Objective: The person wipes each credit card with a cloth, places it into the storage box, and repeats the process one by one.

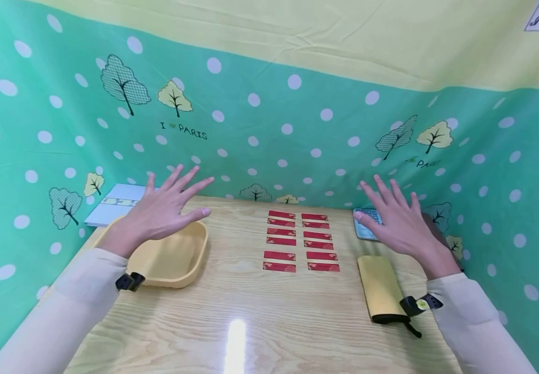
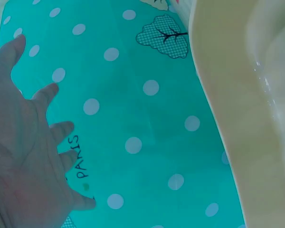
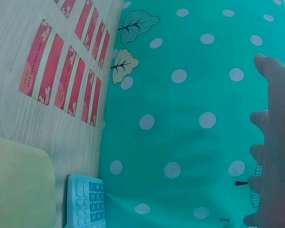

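My left hand (image 1: 163, 208) is raised over a yellow plastic basin (image 1: 194, 262), fingers spread and holding nothing. The right hand (image 1: 395, 221) hovers with fingers spread near a blue calculator (image 1: 362, 232); it too holds nothing. Between the hands, two columns of red cards (image 1: 281, 241) lie on the wooden table (image 1: 232, 296), each card crossed by a pale stripe. The right wrist view shows printed numbers on a red card (image 3: 42, 64). Below the right hand lies a yellow pouch (image 1: 381, 285) with a dark end and a strap.
A light-blue folder or book (image 1: 115, 200) lies behind the basin at the far left. Partly hidden behind the right forearm is a dark brown object (image 1: 433, 228). Green polka-dot cloth (image 1: 288, 114) walls in the table at the back and both sides.
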A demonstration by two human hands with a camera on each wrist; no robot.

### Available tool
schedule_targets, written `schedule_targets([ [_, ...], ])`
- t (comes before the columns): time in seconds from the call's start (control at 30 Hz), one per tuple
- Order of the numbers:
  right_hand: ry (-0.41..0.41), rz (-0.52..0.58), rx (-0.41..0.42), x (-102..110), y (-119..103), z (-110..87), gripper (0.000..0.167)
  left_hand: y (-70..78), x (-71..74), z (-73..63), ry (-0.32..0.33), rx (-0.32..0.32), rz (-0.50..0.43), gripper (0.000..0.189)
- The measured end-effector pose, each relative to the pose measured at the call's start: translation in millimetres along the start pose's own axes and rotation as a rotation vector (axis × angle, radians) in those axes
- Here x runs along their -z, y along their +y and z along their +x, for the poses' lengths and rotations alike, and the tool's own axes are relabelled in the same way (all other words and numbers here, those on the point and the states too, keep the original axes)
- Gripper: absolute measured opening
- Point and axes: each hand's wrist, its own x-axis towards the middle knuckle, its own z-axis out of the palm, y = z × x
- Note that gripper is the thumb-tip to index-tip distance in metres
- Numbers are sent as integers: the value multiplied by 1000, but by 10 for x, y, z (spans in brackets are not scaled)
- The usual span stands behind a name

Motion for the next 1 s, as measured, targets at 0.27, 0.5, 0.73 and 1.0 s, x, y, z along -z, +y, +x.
schedule_targets([
  [0.27,-7,-2,-6,-18,-6,-29,81,20,-28,-2,3,-7,-5,75],
  [0.5,-14,-6,-17,-40,7,-41,81,65,-90,12,5,-21,-1,73],
  [0.73,-2,-12,-13,-125,1,-94,82,160,-184,-13,31,-33,19,76],
  [1.0,28,24,0,-286,32,-226,81,410,-382,-20,52,-75,1,71],
])
